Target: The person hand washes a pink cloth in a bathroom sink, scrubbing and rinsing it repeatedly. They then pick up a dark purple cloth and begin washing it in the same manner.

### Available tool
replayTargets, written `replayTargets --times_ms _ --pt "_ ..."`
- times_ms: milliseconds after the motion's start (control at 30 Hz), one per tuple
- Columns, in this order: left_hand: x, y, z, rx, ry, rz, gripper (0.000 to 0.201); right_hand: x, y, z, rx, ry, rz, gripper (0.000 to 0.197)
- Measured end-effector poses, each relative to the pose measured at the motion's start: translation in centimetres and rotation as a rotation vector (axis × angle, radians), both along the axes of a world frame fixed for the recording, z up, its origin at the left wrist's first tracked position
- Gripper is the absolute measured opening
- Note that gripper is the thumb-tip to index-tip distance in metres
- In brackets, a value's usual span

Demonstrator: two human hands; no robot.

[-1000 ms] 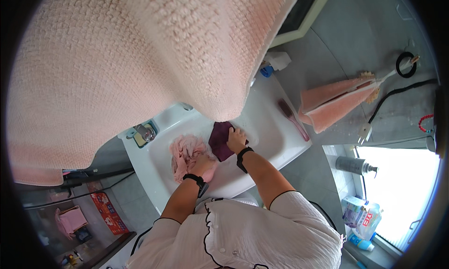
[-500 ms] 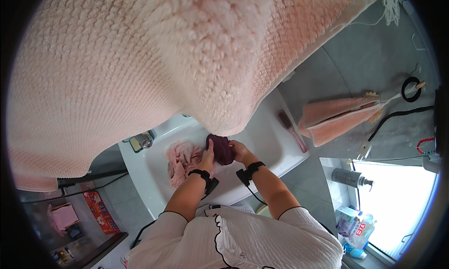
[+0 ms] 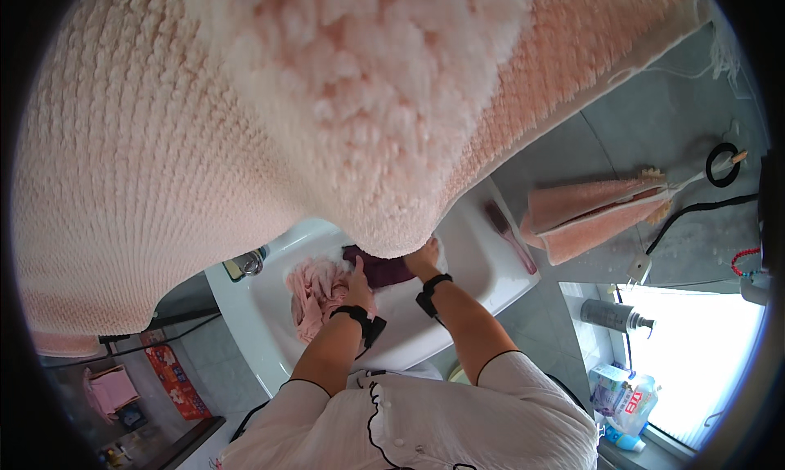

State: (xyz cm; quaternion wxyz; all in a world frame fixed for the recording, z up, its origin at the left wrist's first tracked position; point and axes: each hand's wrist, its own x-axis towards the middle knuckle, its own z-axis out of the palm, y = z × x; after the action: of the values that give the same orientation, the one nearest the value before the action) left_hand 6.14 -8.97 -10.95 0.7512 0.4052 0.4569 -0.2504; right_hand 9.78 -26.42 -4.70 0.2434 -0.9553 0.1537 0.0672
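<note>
A dark purple cloth [image 3: 388, 272] is stretched sideways between my hands, low in the white sink [image 3: 478, 266]. My left hand [image 3: 358, 287] grips its left part, thumb pointing up over the fabric. Its right end is in my right hand [image 3: 423, 259], whose fingers are curled round it and partly hidden. White suds show beside that hand. Bunched pink fabric [image 3: 315, 294] lies in the basin just left of my left hand. A large fluffy pink textile [image 3: 384, 143] hangs in front and covers the upper edge of the purple cloth.
A pink-handled brush [image 3: 511, 239] rests on the sink's right rim, and a soap dish [image 3: 244, 263] stands at its left. To the right hangs a pink towel [image 3: 585, 212]. A grey pump bottle [image 3: 613, 313] and several detergent packages [image 3: 625, 396] stand by the window.
The purple cloth has gone from a compact bundle to a wider stretch. My right hand has moved right and slightly farther away; my left hand is a little lower and left.
</note>
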Motion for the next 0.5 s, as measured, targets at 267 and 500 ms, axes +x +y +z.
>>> replayTargets --times_ms 267,500 --pt "-2.3 -0.4 -1.3 -0.097 -0.077 0.068 0.077 -0.4 1.5 -3.5 -0.202 -0.081 0.531 0.039" --pt "-0.8 -0.8 2.4 -0.581 -0.223 0.175 0.058 -2.8 5.6 1.3 0.358 0.021 0.226 0.029"
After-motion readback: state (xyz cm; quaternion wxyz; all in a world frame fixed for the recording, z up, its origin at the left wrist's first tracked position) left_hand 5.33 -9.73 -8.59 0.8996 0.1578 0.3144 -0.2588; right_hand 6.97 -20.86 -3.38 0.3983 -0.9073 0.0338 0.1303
